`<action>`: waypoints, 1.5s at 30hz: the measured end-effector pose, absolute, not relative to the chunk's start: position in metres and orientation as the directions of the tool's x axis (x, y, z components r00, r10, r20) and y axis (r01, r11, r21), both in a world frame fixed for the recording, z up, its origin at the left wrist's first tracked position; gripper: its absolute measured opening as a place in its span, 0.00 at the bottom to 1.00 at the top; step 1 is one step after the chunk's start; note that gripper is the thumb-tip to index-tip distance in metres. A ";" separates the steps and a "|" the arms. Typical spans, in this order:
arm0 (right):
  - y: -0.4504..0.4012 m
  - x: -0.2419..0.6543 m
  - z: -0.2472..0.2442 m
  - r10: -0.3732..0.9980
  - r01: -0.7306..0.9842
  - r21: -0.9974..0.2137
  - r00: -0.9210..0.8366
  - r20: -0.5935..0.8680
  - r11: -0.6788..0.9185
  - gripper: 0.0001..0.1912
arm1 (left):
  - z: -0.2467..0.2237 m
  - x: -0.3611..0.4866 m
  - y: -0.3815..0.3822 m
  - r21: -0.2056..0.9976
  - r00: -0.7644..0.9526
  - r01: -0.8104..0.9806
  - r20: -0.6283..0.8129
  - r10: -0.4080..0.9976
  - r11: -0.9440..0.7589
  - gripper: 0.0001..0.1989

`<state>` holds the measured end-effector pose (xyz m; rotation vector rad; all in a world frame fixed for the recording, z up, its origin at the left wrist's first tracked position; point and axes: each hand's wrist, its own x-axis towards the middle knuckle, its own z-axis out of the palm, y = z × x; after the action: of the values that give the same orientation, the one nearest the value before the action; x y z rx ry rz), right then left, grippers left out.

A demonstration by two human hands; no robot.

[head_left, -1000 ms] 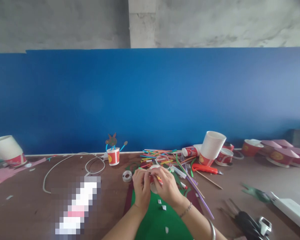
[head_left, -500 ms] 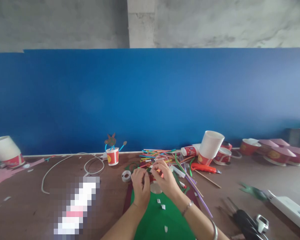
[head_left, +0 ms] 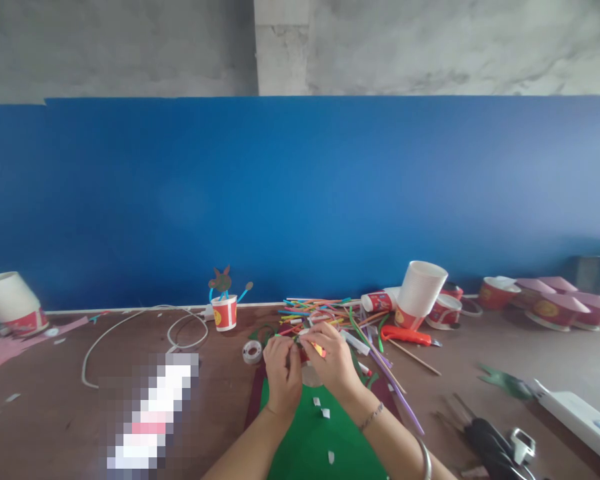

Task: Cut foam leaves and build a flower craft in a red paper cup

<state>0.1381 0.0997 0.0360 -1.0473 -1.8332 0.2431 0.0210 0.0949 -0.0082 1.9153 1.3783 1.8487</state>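
My left hand (head_left: 283, 377) and my right hand (head_left: 331, 360) meet over the far end of a green sheet (head_left: 300, 443). Both have thumb and fingers pinched together, fingertips touching or nearly so. Whatever small piece they pinch is too small and hidden to name. Partly covered behind my right hand is a red and white paper cup (head_left: 311, 375). Small white scraps (head_left: 326, 413) lie on the green sheet. A roll of tape (head_left: 253, 352) lies just left of my left hand. Beyond my fingers spreads a pile of coloured pipe cleaners (head_left: 310, 308).
Left of the pile stands a paper cup (head_left: 224, 313) bearing a brown paper figure. At right are stacked paper cups (head_left: 421, 290), an orange utility knife (head_left: 407, 335), black-handled scissors (head_left: 490, 447) and pink-topped cups (head_left: 557, 308). A white cable (head_left: 93, 347) curls at left.
My right hand has shifted slightly left, bringing its fingertips closer to those of my left hand. The things on the table look unmoved.
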 end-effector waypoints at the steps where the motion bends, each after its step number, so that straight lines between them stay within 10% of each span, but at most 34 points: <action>1: 0.099 0.138 0.036 0.740 0.570 -0.550 -0.162 0.653 0.610 0.10 | -0.008 0.021 0.095 0.652 -0.178 0.501 0.721 0.669 -0.569 0.08; 45: 0.101 0.144 0.046 0.852 0.561 -0.644 -0.278 0.444 0.519 0.05 | -0.010 0.022 0.093 0.744 -0.169 0.353 0.647 0.744 -0.567 0.09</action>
<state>0.1441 0.1005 0.0464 -1.1522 -1.9739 0.4686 0.0221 0.0927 -0.0098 1.7909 1.2553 1.7939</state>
